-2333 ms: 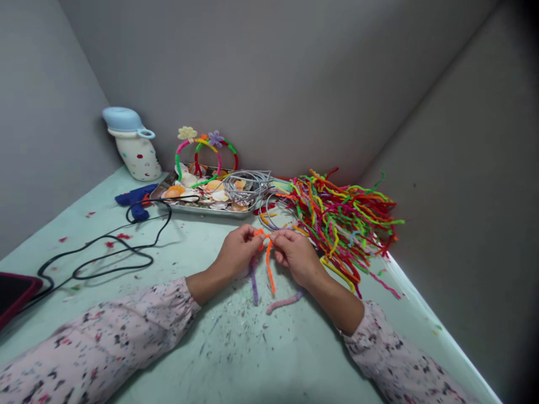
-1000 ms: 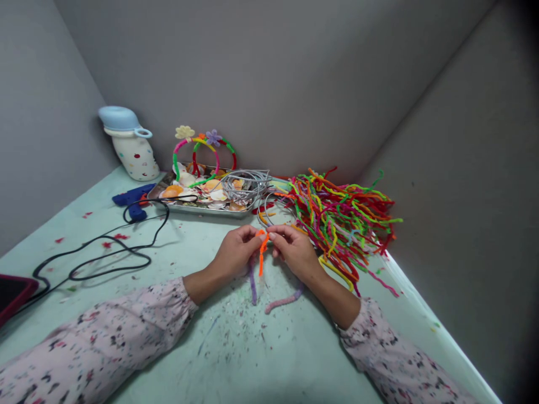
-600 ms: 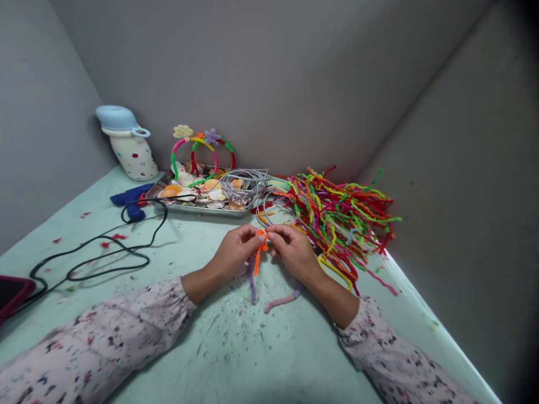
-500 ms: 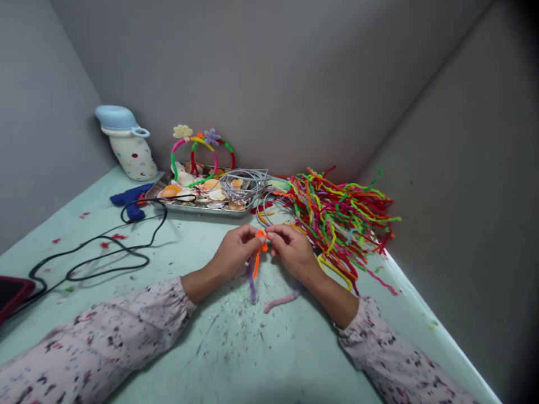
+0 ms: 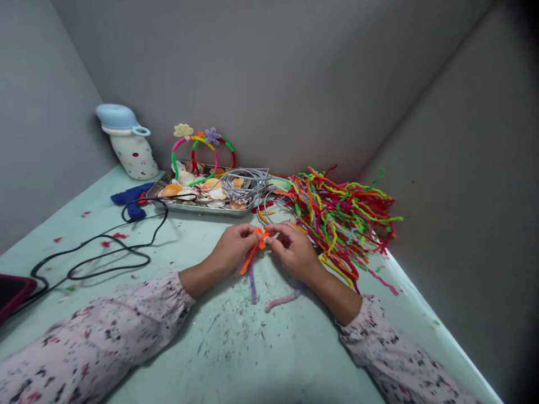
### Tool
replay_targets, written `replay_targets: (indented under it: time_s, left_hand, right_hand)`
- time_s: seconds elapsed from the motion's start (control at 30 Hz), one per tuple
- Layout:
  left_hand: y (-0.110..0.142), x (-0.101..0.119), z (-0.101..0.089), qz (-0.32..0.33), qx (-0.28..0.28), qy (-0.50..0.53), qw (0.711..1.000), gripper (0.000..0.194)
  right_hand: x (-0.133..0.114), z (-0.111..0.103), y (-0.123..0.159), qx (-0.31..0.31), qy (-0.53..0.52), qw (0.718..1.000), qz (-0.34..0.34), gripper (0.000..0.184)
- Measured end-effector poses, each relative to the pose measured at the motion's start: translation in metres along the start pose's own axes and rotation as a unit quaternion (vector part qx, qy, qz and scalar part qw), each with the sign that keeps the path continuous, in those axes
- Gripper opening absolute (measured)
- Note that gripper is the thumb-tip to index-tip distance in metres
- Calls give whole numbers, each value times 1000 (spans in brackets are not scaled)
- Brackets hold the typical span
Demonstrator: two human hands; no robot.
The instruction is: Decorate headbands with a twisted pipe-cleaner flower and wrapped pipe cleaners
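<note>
Between my two hands is an orange pipe cleaner (image 5: 249, 260), bent into small loops at the top with one straight tail hanging down to the left. My left hand (image 5: 234, 244) pinches its loops from the left, thumb against fingers. From the other side my right hand (image 5: 293, 250) grips the looped part with thumb and fingertips. On the table below lies a purple pipe cleaner (image 5: 252, 286), its upper end hidden by the orange one and my hand. A pink and purple pipe cleaner (image 5: 280, 301) curves beneath my right wrist.
A large heap of coloured pipe cleaners (image 5: 341, 213) lies to the right. Behind my hands, a metal tray (image 5: 202, 210) holds shells, grey wire (image 5: 246, 182) and decorated hoops (image 5: 173, 160). Leftward are a blue glue gun (image 5: 130, 196), black cable (image 5: 147, 247), bottle (image 5: 132, 151) and phone (image 5: 14, 292).
The orange tail has swung from nearly vertical to slanting down-left as the loops turned in my fingers. Both hands stay in about the same place.
</note>
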State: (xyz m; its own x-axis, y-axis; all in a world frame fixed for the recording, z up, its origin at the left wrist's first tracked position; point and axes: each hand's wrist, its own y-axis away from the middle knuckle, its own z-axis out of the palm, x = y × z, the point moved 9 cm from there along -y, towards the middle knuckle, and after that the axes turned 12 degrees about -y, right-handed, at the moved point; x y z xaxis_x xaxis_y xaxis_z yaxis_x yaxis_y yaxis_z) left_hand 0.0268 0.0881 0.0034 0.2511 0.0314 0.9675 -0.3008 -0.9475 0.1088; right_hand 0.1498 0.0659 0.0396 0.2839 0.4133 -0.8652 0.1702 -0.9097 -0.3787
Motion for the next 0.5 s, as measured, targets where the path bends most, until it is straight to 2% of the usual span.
replay_targets:
  time_s: [0.27,0.5]
  left_hand:
    - [2,4,2,19,-33,-1,999,16]
    - [-1,6,4,42,-42,-1,998,11]
  right_hand:
    - [-17,3,1,-30,124,983,-131,15]
    - [-22,8,5,-32,196,967,-161,15]
